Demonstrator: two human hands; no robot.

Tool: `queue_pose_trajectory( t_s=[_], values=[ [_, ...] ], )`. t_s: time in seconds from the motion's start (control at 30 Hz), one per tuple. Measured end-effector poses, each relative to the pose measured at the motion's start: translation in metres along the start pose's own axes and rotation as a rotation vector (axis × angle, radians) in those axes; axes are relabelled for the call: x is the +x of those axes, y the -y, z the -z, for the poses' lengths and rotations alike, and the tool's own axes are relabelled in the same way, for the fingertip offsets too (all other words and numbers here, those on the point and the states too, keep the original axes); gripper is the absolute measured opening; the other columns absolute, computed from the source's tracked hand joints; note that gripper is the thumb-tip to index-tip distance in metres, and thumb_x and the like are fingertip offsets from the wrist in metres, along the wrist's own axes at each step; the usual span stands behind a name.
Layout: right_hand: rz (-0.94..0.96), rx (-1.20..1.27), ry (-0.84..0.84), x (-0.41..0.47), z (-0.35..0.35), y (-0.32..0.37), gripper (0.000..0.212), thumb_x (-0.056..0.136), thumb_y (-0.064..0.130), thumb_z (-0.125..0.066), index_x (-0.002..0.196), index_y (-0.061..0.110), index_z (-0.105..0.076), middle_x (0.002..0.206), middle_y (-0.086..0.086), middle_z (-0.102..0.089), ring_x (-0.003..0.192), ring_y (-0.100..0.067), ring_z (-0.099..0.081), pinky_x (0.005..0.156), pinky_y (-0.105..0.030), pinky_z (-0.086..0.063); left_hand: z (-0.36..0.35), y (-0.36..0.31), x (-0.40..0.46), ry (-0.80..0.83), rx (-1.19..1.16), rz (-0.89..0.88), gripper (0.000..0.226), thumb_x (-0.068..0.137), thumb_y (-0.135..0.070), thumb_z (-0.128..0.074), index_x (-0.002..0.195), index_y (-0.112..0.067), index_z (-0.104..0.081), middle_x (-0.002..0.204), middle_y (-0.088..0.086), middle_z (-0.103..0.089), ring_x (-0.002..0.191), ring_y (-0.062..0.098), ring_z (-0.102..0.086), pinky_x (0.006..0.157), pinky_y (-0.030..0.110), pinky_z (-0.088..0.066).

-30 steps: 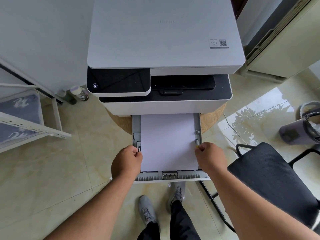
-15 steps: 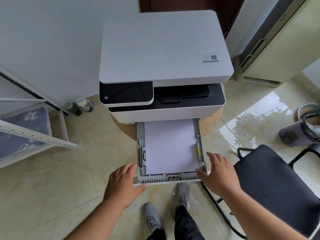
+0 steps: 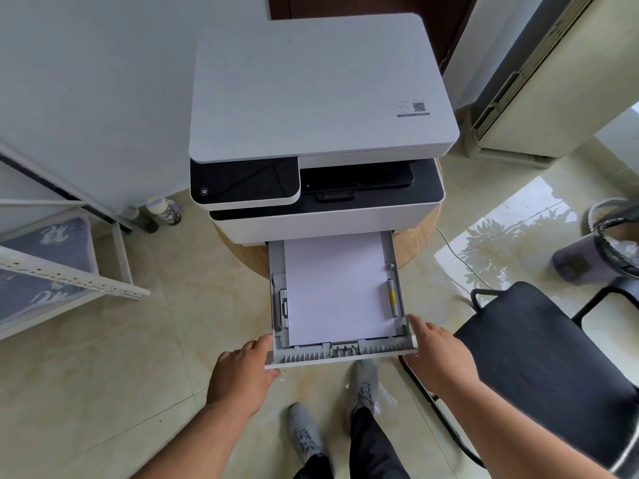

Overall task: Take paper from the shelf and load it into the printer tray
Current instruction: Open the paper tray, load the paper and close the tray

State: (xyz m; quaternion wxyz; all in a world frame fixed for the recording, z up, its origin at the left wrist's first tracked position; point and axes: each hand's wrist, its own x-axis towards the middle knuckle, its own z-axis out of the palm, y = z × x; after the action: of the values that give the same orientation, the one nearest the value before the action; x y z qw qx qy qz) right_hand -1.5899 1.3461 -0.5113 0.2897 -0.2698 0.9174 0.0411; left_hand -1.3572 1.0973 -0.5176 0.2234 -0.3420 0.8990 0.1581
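The white printer (image 3: pixel 321 91) sits on a round wooden stand (image 3: pixel 416 238). Its grey paper tray (image 3: pixel 340 356) is pulled out toward me, and a stack of white paper (image 3: pixel 337 288) lies flat inside between the side guides. My left hand (image 3: pixel 242 371) is at the tray's front left corner, thumb along the side and fingers curled under the front lip. My right hand (image 3: pixel 439 354) rests against the front right corner with its fingers stretched out and apart. Neither hand carries paper.
A white metal shelf (image 3: pixel 69 285) stands at the left, with two bottles (image 3: pixel 164 210) on the floor behind it. A black mesh chair (image 3: pixel 539 357) is close at my right, a bin (image 3: pixel 601 243) beyond it. My feet (image 3: pixel 363 385) are under the tray.
Both hands left the side guides inside the tray, drew back, then came to the tray's front corners. My view pulled back from the printer. The paper stays flat in the tray.
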Motion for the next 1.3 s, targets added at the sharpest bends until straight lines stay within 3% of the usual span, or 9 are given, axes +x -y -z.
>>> queue_pose_trajectory(
  t_s=[0.27, 0.6, 0.8, 1.03, 1.3],
  values=[
    [0.031, -0.038, -0.025, 0.004, 0.008, -0.006, 0.077, 0.093, 0.054, -0.057, 0.160, 0.040, -0.022, 0.125, 0.010, -0.064, 0.115, -0.019, -0.064, 0.096, -0.037, -0.042, 0.003, 0.000, -0.001, -0.023, -0.009, -0.019, 0.061, 0.097, -0.051, -0.057, 0.151, -0.034, -0.036, 0.133, -0.010, -0.065, 0.111, 0.020, -0.067, 0.092, 0.032, -0.042],
    [0.048, -0.060, -0.017, 0.017, 0.018, -0.007, 0.081, 0.093, 0.058, -0.061, 0.161, 0.040, -0.020, 0.133, 0.009, -0.062, 0.119, -0.020, -0.063, 0.100, -0.039, -0.043, 0.004, 0.000, 0.007, -0.065, -0.023, -0.023, 0.063, 0.097, -0.053, -0.056, 0.153, -0.035, -0.035, 0.134, -0.012, -0.066, 0.115, 0.017, -0.065, 0.094, 0.031, -0.041],
    [0.074, -0.076, -0.010, 0.020, 0.023, -0.009, 0.083, 0.093, 0.061, -0.059, 0.162, 0.040, -0.017, 0.134, 0.009, -0.062, 0.120, -0.019, -0.063, 0.101, -0.040, -0.044, 0.003, 0.004, 0.006, -0.125, 0.016, -0.021, 0.066, 0.098, -0.056, -0.054, 0.157, -0.038, -0.032, 0.117, -0.008, -0.073, 0.112, 0.018, -0.063, 0.095, 0.030, -0.039],
    [0.083, -0.098, -0.002, 0.021, 0.030, -0.010, 0.083, 0.093, 0.063, -0.058, 0.162, 0.042, -0.016, 0.136, 0.009, -0.061, 0.123, -0.020, -0.061, 0.102, -0.042, -0.042, 0.001, 0.006, 0.008, -0.142, -0.010, -0.020, 0.066, 0.097, -0.056, -0.055, 0.157, -0.039, -0.034, 0.114, -0.009, -0.073, 0.110, 0.017, -0.063, 0.093, 0.030, -0.039],
    [0.082, -0.079, 0.000, 0.020, 0.031, -0.009, 0.083, 0.093, 0.061, -0.059, 0.162, 0.041, -0.017, 0.137, 0.008, -0.061, 0.123, -0.021, -0.061, 0.104, -0.042, -0.043, -0.005, 0.011, 0.007, -0.184, -0.037, -0.058, 0.062, 0.090, -0.049, -0.069, 0.148, -0.031, -0.053, 0.100, -0.012, -0.077, 0.096, 0.019, -0.067, 0.083, 0.033, -0.042]
  ],
)
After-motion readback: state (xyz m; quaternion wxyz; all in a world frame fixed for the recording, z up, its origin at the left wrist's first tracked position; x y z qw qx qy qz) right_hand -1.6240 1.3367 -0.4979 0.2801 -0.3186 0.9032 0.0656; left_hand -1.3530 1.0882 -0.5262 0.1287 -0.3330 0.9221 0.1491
